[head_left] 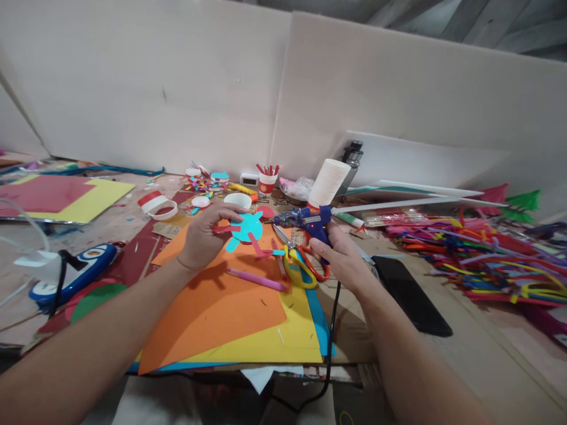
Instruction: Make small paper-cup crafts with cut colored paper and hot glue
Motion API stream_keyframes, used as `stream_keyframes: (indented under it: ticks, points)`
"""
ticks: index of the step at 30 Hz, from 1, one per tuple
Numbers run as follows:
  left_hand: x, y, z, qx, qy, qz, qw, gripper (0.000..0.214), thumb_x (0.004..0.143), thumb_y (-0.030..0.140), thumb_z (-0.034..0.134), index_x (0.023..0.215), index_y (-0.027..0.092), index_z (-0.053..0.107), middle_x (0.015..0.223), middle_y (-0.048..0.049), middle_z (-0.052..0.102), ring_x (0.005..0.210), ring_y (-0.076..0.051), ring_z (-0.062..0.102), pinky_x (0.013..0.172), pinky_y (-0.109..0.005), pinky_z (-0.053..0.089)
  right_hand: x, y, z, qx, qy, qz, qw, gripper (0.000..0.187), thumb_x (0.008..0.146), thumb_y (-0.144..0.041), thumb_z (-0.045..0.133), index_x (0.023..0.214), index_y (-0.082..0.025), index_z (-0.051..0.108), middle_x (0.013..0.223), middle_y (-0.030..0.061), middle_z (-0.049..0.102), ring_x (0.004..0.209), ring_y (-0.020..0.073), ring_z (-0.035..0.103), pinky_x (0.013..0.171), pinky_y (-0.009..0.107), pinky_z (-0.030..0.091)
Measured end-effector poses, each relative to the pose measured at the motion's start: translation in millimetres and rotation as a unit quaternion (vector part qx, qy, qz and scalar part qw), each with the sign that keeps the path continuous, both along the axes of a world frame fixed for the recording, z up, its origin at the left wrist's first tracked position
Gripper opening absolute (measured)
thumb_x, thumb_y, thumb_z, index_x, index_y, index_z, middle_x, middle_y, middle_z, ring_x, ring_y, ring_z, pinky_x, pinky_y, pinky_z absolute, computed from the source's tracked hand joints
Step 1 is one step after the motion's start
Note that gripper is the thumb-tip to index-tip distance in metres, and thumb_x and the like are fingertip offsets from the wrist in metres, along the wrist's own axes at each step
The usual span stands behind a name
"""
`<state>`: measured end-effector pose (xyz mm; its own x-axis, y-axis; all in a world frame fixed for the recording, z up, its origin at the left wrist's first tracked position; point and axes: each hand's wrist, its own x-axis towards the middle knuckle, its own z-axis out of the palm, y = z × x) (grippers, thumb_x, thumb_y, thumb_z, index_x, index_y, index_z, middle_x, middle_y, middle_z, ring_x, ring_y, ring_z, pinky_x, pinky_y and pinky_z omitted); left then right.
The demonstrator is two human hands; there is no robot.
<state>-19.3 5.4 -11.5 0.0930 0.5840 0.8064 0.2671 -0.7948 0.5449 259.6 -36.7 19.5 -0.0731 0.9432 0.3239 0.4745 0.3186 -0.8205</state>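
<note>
My left hand (204,235) pinches a turquoise paper cut-out (246,229) with pink strips, holding it above the orange paper sheet (212,307). A blue hot glue gun (302,219) is gripped in my right hand (340,258), its nozzle pointing left at the cut-out's edge. The gun's black cord (331,330) drops over the table's front edge. Below the gun lie scissors with yellow and red handles (301,268) and a pink marker (256,279).
Yellow and blue sheets (283,342) lie under the orange one. A stack of white paper cups (328,183) stands behind the gun. A black phone (410,294) lies at right, a heap of coloured pipe cleaners (482,260) beyond. Paper scraps and cups sit at the back.
</note>
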Motion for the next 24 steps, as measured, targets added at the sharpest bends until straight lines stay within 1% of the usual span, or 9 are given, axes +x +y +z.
stream_keyframes:
  ticks: [3,7,9,12,17,19,21,23,24]
  points:
    - [0.3,3.3,-4.8,-0.015,-0.028,-0.018,0.999,0.016,0.075,0.012,0.067,0.087,0.022,0.067,0.106,-0.0058,0.071,0.103,-0.022,0.066,0.094,-0.040,0.051,7.1,9.5,-6.4,-0.018,-0.010,-0.032,0.999,0.025,0.080,-0.040,0.057,0.094,-0.019,0.058,0.086,0.0034,0.062,0.080,0.0174,0.054,0.073,0.029,0.044]
    - [2.7,7.2,-7.3,-0.056,-0.070,-0.024,0.996,0.011,0.075,0.020,0.070,0.086,0.020,0.067,0.104,-0.0079,0.071,0.101,-0.022,0.066,0.091,-0.038,0.053,21.6,29.9,-21.4,-0.112,-0.022,-0.161,0.980,0.023,0.081,-0.039,0.050,0.084,-0.018,0.057,0.071,0.0023,0.063,0.059,0.0141,0.052,0.058,0.026,0.041]
    - [3.7,8.6,-6.3,-0.070,-0.096,-0.026,0.993,0.017,0.073,0.030,0.074,0.084,0.019,0.068,0.102,-0.0087,0.072,0.099,-0.023,0.067,0.088,-0.035,0.053,28.5,39.8,-27.2,-0.147,-0.104,-0.219,0.959,0.026,0.084,-0.035,0.043,0.083,-0.016,0.061,0.078,0.0066,0.068,0.066,0.0158,0.059,0.062,0.026,0.044]
    - [3.4,11.0,-4.6,-0.090,-0.129,-0.022,0.987,0.034,0.067,0.045,0.079,0.083,0.018,0.067,0.099,-0.0092,0.072,0.097,-0.023,0.067,0.085,-0.033,0.054,36.1,49.6,-31.9,-0.176,-0.175,-0.269,0.931,0.027,0.084,-0.030,0.046,0.086,-0.012,0.066,0.085,0.0150,0.070,0.078,0.0233,0.065,0.068,0.030,0.045]
    - [0.1,17.8,-7.6,-0.126,-0.146,-0.015,0.981,0.048,0.060,0.055,0.081,0.086,0.017,0.067,0.092,-0.0087,0.072,0.087,-0.021,0.068,0.081,-0.033,0.055,43.3,50.0,-33.8,-0.179,-0.261,-0.293,0.902,0.030,0.085,-0.029,0.052,0.096,-0.006,0.068,0.098,0.0250,0.068,0.101,0.0327,0.064,0.084,0.036,0.044]
    - [-1.0,20.6,-10.1,-0.118,-0.148,-0.018,0.982,0.045,0.063,0.054,0.080,0.086,0.017,0.067,0.092,-0.0083,0.072,0.086,-0.020,0.067,0.083,-0.033,0.054,42.8,46.1,-32.3,-0.150,-0.296,-0.309,0.891,0.035,0.085,-0.031,0.055,0.104,-0.002,0.066,0.109,0.0293,0.064,0.111,0.0364,0.059,0.091,0.040,0.042]
    - [-1.9,22.8,-12.6,-0.110,-0.141,-0.027,0.983,0.043,0.067,0.053,0.078,0.088,0.017,0.068,0.093,-0.0083,0.071,0.089,-0.020,0.067,0.085,-0.033,0.054,36.6,41.2,-29.5,-0.069,-0.326,-0.320,0.887,0.036,0.084,-0.030,0.059,0.106,-0.003,0.065,0.116,0.0297,0.060,0.117,0.0382,0.053,0.095,0.045,0.039]
    - [-2.8,24.1,-14.7,-0.109,-0.132,-0.036,0.985,0.042,0.069,0.053,0.076,0.090,0.017,0.068,0.095,-0.0083,0.071,0.091,-0.020,0.067,0.085,-0.033,0.054,22.5,35.9,-26.4,0.041,-0.318,-0.273,0.907,0.027,0.083,-0.026,0.060,0.102,-0.008,0.066,0.113,0.0234,0.062,0.114,0.0342,0.053,0.094,0.044,0.040]
    - [-3.2,24.4,-15.5,-0.110,-0.128,-0.037,0.985,0.042,0.070,0.053,0.076,0.091,0.018,0.068,0.095,-0.0083,0.071,0.091,-0.020,0.067,0.086,-0.033,0.054,12.7,33.3,-25.2,0.079,-0.289,-0.207,0.931,0.021,0.084,-0.024,0.059,0.098,-0.011,0.067,0.106,0.0182,0.065,0.106,0.0297,0.056,0.092,0.041,0.041]
